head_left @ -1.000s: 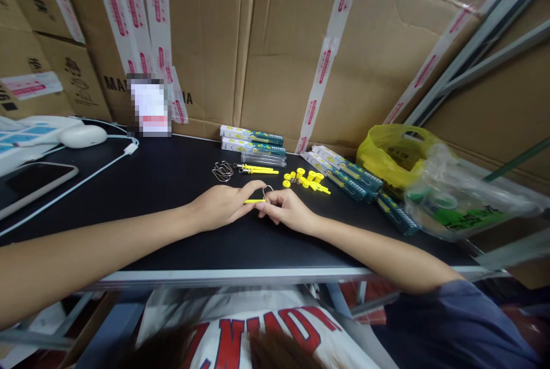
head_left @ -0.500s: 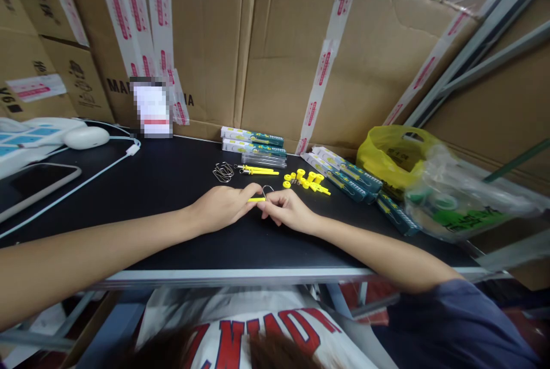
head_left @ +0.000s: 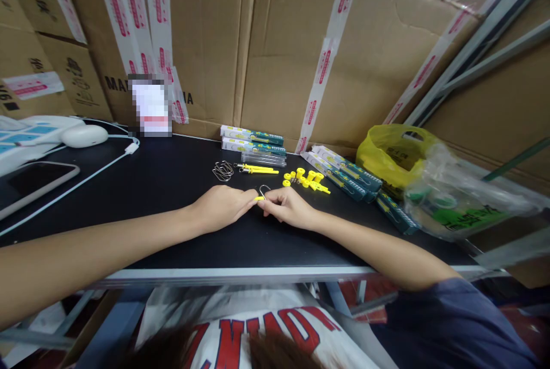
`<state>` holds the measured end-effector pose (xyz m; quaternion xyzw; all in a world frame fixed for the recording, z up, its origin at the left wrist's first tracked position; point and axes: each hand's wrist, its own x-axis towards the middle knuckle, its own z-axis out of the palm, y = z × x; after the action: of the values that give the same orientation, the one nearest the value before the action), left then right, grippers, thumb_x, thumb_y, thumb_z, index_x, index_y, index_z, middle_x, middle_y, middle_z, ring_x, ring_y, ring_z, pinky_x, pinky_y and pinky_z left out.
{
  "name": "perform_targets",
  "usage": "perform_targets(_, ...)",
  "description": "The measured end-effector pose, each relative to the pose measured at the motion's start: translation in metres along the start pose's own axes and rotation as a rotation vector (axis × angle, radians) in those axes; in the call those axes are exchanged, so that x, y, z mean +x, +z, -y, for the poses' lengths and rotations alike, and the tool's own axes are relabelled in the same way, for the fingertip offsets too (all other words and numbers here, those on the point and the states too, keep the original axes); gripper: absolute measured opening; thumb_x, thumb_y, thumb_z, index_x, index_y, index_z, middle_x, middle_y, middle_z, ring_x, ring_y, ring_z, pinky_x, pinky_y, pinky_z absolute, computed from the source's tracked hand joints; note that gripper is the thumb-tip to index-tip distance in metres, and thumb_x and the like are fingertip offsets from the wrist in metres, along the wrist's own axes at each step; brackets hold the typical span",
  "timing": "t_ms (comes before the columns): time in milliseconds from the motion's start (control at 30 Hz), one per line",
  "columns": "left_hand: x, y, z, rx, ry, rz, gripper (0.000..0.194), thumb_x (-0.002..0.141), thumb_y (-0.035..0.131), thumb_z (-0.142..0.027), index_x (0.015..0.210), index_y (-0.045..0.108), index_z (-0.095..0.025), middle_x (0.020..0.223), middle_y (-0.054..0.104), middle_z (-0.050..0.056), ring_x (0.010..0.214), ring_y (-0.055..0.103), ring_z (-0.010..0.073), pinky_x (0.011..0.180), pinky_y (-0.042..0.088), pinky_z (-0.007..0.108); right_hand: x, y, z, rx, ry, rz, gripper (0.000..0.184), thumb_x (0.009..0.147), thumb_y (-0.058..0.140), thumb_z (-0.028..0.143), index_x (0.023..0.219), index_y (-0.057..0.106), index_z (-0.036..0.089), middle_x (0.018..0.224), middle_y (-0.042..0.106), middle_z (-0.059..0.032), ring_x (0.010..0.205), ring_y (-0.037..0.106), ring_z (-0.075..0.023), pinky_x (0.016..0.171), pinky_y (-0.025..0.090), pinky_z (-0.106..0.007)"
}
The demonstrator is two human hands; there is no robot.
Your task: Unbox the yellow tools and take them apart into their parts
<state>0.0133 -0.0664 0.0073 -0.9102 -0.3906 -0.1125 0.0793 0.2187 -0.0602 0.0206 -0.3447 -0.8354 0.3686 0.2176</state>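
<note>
Over the black tabletop (head_left: 240,251), my two hands meet at the fingertips. My left hand (head_left: 223,207) is closed around a thin yellow plastic rod (head_left: 259,198); only its end shows past the fingers. My right hand (head_left: 293,208) pinches a bent metal wire hook (head_left: 264,187) against that end, its curve rising above the thumb. Whether hook and rod are joined is hidden by the fingers. Just beyond lie several loose wire hooks (head_left: 222,171), a few yellow rods with metal ends (head_left: 260,169), and a pile of small yellow plastic parts (head_left: 306,178).
Clear tubes (head_left: 263,159) and slim printed boxes (head_left: 252,144) lie behind the parts. More boxes (head_left: 339,171) lie right, near a yellow bag (head_left: 373,157) and a clear bag (head_left: 455,208). A phone (head_left: 36,183) and white cable (head_left: 81,185) are left; cardboard (head_left: 283,88) walls the back.
My left fingertips have slid right along the yellow rod, so less of it shows. The hook has shifted slightly left in my right fingers.
</note>
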Motion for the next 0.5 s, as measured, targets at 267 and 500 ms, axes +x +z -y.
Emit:
perform_targets(267,0.0004,-0.0023,-0.004,0.004,-0.037,0.013,0.027,0.096,0.033,-0.027,0.096,0.059,-0.018,0.079,0.07,0.004,0.069,0.069,0.0219,0.056,0.048,0.026,0.0023,-0.0024,0.0069,-0.133,-0.028,-0.015,0.044,0.089,0.048,0.045,0.06,0.055,0.013,0.05,0.047,0.0028,0.047,0.038,-0.0064,0.047,0.03,-0.019)
perform_targets(500,0.0007,-0.0016,-0.0048,0.056,-0.047,0.024,0.027,0.097,0.033,-0.027,0.096,0.058,-0.017,0.08,0.07,0.005,0.07,0.069,0.0225,0.057,0.049,0.027,0.0034,-0.001,0.0058,-0.254,-0.031,-0.035,0.036,0.087,0.048,0.031,0.055,0.048,0.014,0.051,0.044,0.0036,0.05,0.035,-0.0063,0.049,0.026,-0.02)
